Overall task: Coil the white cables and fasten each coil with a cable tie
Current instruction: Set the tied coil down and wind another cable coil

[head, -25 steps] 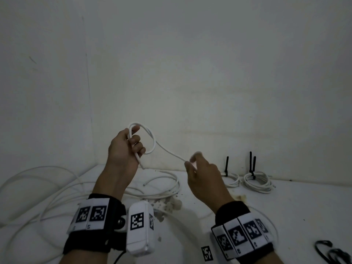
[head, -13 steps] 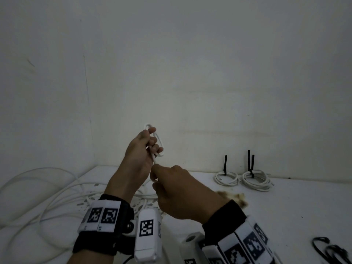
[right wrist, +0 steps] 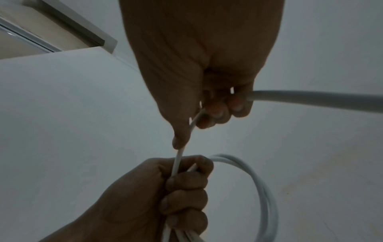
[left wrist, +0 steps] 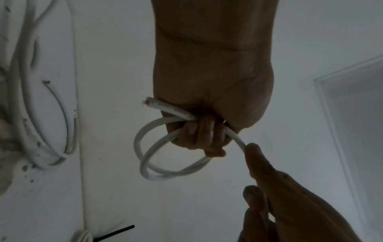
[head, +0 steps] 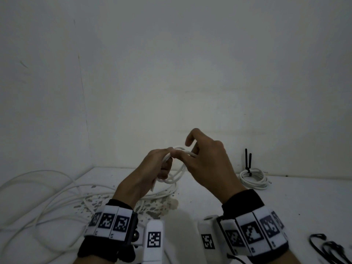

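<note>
Left hand [head: 152, 168]: bare. Black wristband [head: 108, 242] at wrist; row of white tiles on band, each printed with black square-code marker. White boxy camera module [head: 153, 241] mounted on inner side, one black code marker on face, small metal ball joint beside it.

Right hand [head: 207, 164]: bare. Black band [head: 242, 202], same white marker tiles [head: 253, 231]; white module [head: 208, 235] on inner side with code marker; thin black lead below.

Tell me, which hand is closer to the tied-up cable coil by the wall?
Right. The right hand is in the air beside the tied cable coil; the left hand is farther away, gripping the new coil.
</note>
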### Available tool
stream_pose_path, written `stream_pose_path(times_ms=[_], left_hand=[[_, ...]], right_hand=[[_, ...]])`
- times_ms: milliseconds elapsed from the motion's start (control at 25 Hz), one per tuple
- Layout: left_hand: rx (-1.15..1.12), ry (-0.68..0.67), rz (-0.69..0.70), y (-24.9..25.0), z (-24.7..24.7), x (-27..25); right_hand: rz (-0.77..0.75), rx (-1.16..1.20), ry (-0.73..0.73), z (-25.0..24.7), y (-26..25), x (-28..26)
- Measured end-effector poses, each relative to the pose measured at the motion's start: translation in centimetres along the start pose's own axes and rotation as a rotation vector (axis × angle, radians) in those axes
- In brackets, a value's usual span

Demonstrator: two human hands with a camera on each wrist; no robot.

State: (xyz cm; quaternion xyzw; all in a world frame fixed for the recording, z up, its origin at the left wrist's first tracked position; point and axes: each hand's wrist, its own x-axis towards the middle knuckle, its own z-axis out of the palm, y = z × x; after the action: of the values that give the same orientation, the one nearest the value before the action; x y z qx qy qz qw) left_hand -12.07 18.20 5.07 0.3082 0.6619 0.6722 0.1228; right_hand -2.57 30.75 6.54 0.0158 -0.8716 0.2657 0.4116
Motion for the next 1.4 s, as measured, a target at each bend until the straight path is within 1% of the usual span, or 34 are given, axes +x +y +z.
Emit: stream_pose_path(times_ms=[80,160,240,360,440,480,520,600,640,680,720,760,800,880,920,960,1040,1120,1200,1240,1280,1320,1400], left_hand=[[-0.008,0.039,-0.006,0.1,0.2,0.2],[0.062,0.055,-0.029,0.0,0.4,0.3],[0.123,0.06,-0.062,-0.1,0.4,0.1],[0.144,0.113,-0.087,0.0,0.1,0.0],[0.141,0.145,-0.093,0.2,-0.3,0.0],[0.135,0.154,-0.102,0.3,-0.3,-0.1],[0.115,0.162,-0.115,0.4,-0.4,-0.2],[0.038,0.167,-0.133,0.5,-0.4,-0.4],[-0.006,0.166,-0.139,0.5,-0.5,-0.5],[-0.046,0.159,-0.142,0.4,-0.5,-0.5],[-0.085,0.153,-0.141,0.4,-0.5,-0.4],[-0.124,0.154,-0.14,0.4,-0.5,-0.3],[-0.165,0.161,-0.14,0.4,-0.6,-0.2],[-0.242,0.175,-0.144,0.4,-0.9,-0.2],[-0.261,0.175,-0.144,0.4,-1.1,-0.2],[-0.266,0.173,-0.144,0.5,-1.4,-0.3],[-0.284,0.147,-0.152,0.5,-1.6,-0.4],[-0.352,0.083,-0.161,0.6,-1.4,-0.4],[-0.436,0.023,-0.171,0.7,-0.9,-0.4],[-0.472,0.002,-0.175,0.8,-0.4,-0.4],[-0.5,-0.005,-0.175,0.8,0.1,-0.3],[-0.517,0.009,-0.174,0.8,0.5,-0.2],[-0.496,0.096,-0.167,0.5,1.4,0.0]], right_hand=[[0.129,-0.03,0.041,-0.2,0.5,0.1],[0.2,0.02,0.039,0.0,1.0,0.2],[0.261,0.194,0.0,-0.2,1.4,0.4],[0.358,0.592,-0.128,-1.8,1.2,0.8],[0.337,0.707,-0.201,-2.8,1.4,0.8],[0.304,0.674,-0.208,-3.0,1.6,0.8],[0.268,0.59,-0.185,-3.2,1.7,0.7],[0.194,0.328,-0.047,-3.0,2.2,0.8],[0.179,0.196,0.025,-2.9,2.7,0.8],[0.186,0.088,0.059,-2.8,2.9,0.8],[0.204,0.038,0.045,-2.6,3.2,0.8],[0.221,0.051,-0.001,-2.4,3.4,0.8],[0.229,0.145,-0.06,-2.5,3.4,0.8],[0.232,0.405,-0.154,-3.0,2.8,0.8],[0.214,0.475,-0.183,-3.5,2.5,0.8],[0.19,0.471,-0.198,-4.0,2.5,0.9],[0.126,0.316,-0.163,-4.4,2.6,1.1],[0.109,0.164,-0.006,-3.8,3.1,1.2],[0.156,0.102,0.162,-2.5,3.9,1.0],[0.2,0.093,0.196,-1.8,4.3,0.7],[0.267,0.138,0.179,-1.0,4.5,0.5],[0.356,0.263,0.126,-0.4,4.5,0.4],[0.577,0.673,-0.055,0.1,3.6,0.3]])
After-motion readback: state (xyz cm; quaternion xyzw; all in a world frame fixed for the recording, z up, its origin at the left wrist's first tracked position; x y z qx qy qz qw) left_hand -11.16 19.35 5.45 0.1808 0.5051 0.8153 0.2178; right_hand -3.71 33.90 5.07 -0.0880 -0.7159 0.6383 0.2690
